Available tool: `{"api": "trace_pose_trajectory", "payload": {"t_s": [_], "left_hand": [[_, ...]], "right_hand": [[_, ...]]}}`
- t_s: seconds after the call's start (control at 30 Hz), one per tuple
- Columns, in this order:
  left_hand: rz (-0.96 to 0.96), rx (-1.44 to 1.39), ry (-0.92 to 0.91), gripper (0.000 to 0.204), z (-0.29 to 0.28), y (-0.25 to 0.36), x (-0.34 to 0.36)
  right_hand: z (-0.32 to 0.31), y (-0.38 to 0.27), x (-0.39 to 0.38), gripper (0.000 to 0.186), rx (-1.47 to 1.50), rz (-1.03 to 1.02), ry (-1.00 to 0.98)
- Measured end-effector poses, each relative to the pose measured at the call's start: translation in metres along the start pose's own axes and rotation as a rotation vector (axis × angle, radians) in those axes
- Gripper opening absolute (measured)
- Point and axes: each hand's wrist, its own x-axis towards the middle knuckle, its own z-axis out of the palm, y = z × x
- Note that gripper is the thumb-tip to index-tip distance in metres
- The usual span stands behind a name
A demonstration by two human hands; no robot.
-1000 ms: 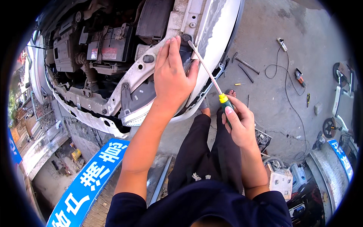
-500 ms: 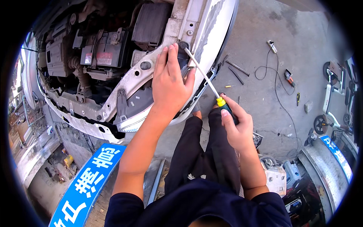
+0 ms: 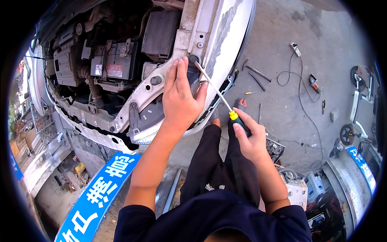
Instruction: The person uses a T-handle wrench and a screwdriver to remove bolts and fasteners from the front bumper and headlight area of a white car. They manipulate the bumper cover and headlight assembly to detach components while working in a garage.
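My right hand (image 3: 253,140) is wrapped round the dark green and yellow handle of a long screwdriver (image 3: 214,89). The shaft slants up to the left, and its tip meets a dark round piece (image 3: 194,59) at the upper corner of the headlight (image 3: 151,117). Flat on the headlight's upper part lies my left hand (image 3: 182,94), its fingers stretched forward and the thumb apart. Those fingertips end just beside the round piece. Around the lamp run the car's pale metal front frame (image 3: 133,99) and the white fender (image 3: 231,30).
Left of the lamp, the engine bay shows a battery (image 3: 115,60) and a black box (image 3: 162,34). On the concrete floor at right lie a hammer (image 3: 258,71), an angle grinder (image 3: 314,83) and a power strip (image 3: 295,49) with cable. A blue sign (image 3: 96,197) leans at lower left.
My view has shifted slightly, so the car and floor sit lower in the picture. Both hands keep their places on the headlight and the screwdriver; its tip stays at the round piece.
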Motion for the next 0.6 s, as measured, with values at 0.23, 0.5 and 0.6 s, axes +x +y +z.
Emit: {"api": "trace_pose_trajectory", "payload": {"t_s": [0.23,0.5,0.6], "left_hand": [[0.04,0.015,0.017,0.088,0.002,-0.002,0.001],[0.021,0.005,0.026,0.088,0.002,-0.003,-0.002],[0.023,-0.003,0.036,0.087,0.003,-0.003,-0.002]], "right_hand": [[-0.018,0.014,0.009,0.047,0.802,0.44,-0.204],[-0.029,0.024,0.021,0.043,0.4,0.199,-0.259],[-0.036,0.029,0.027,0.044,0.691,0.341,-0.289]]}}
